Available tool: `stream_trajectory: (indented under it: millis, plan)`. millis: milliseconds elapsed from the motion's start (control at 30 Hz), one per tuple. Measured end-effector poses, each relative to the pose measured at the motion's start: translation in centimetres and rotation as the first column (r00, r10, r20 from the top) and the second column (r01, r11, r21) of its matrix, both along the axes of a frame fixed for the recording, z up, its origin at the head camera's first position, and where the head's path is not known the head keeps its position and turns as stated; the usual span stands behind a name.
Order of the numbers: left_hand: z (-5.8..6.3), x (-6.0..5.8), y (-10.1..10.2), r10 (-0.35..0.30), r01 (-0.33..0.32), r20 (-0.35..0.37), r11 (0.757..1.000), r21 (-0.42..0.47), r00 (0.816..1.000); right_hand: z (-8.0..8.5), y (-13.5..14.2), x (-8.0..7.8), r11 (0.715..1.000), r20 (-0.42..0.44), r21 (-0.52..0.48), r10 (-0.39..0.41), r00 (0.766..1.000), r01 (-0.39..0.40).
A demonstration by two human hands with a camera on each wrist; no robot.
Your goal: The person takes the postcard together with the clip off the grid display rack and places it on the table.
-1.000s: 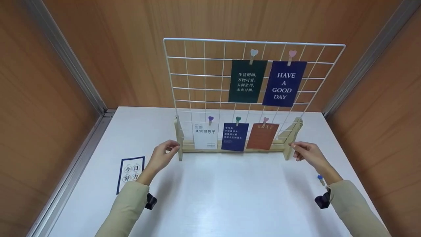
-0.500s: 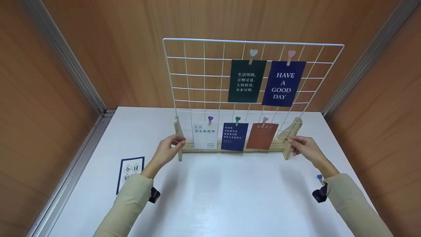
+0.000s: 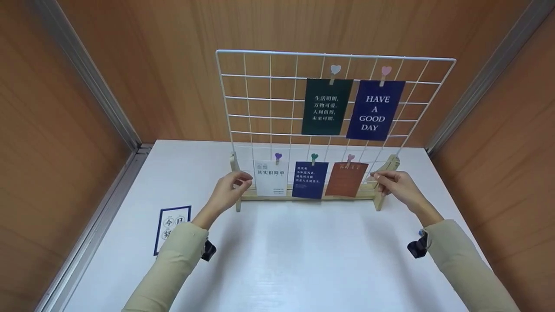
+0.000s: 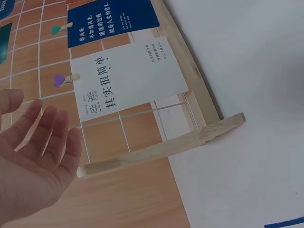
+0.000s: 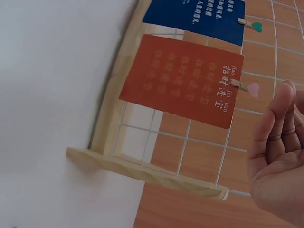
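Note:
A white wire grid (image 3: 336,55) stands in a wooden base (image 3: 238,205). Along its lower row hang a white card (image 3: 271,180), a dark blue card (image 3: 310,181) and an orange-red card (image 3: 347,180), held by heart clips. My left hand (image 3: 227,190) hovers before the base's left end near the white card; in the left wrist view its fingers (image 4: 45,130) are loosely bent, thumb apart, holding nothing. Before the right end, near the orange-red card, is my right hand (image 3: 401,188). The right wrist view shows its fingers (image 5: 280,109) softly bent with nothing visible between them.
Higher on the grid, a green card (image 3: 327,107) and a "HAVE A GOOD DAY" card (image 3: 376,110) hang from heart clips. A blue-bordered card (image 3: 167,225) lies at left, partly under my left sleeve. A blue clip (image 3: 421,232) shows beside my right cuff. Wood panels surround the white table.
Both hands have moved forward and inward, from beside the base's ends to in front of the grid near the outer cards. The hanging cards stay in place.

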State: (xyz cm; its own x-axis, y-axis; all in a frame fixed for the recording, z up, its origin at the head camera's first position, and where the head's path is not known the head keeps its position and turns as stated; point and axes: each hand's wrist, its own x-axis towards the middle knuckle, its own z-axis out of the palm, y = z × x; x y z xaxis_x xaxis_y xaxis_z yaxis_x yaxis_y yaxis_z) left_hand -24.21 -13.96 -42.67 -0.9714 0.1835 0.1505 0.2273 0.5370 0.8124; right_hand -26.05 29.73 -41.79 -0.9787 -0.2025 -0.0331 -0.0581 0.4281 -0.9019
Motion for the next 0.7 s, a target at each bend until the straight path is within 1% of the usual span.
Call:
stream_trajectory:
  millis: [167,367,433,533,633,700]
  plan:
    - [0.5,-0.2,0.6,-0.006,0.006,0.003,1.0,-0.01,1.0,0.9,-0.6,-0.2,1.0,0.007,0.0,0.011,1.0,-0.011]
    - [1.3,-0.7,1.0,-0.021,0.02,-0.037,0.999,-0.036,0.999,3.1,-1.9,0.3,0.999,-0.014,-0.021,0.03,0.999,-0.03]
    - [1.5,-0.8,1.1,-0.022,0.02,-0.047,0.999,-0.046,0.999,3.5,-2.3,0.4,0.999,-0.022,-0.022,0.04,0.999,-0.041]
    - [1.7,-0.9,1.3,-0.027,0.025,-0.052,0.998,-0.049,0.998,3.6,-2.3,0.1,0.999,-0.031,-0.018,0.051,0.998,-0.051]
    - [2.0,-1.1,1.5,-0.032,0.029,-0.063,0.998,-0.056,0.997,3.4,-2.0,-0.5,0.999,-0.05,0.007,0.049,0.998,-0.049]
    - [2.3,-1.1,1.6,-0.038,0.034,-0.075,0.998,-0.06,0.996,4.1,-2.3,-0.3,0.998,-0.062,0.026,0.051,0.997,-0.05]
